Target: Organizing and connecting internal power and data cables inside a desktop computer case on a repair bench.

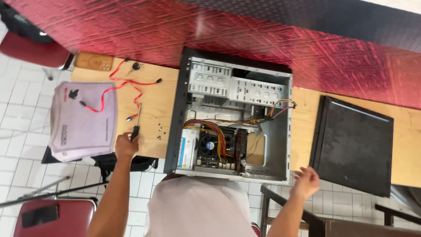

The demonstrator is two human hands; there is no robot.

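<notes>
Open computer case (280, 127) holds fan, board, wires; my left hand (126, 145) grips the screwdriver (137, 123) at 9 o'clock on the tabletop (153, 105), shaft pointing 12, right hand (305, 181) open, empty.

— What's on the wooden worktop (302, 114)?

— An open computer case (234, 118) lies across the middle, overhanging the near edge. A black side panel (353, 142) rests toward the right end.

— And the left end?

— A grey bag (81, 120) over the near left corner, red cables (120, 85) beside it, a screwdriver (137, 125), small screws (160, 131), and a phone (93, 61) at the far left corner.
</notes>
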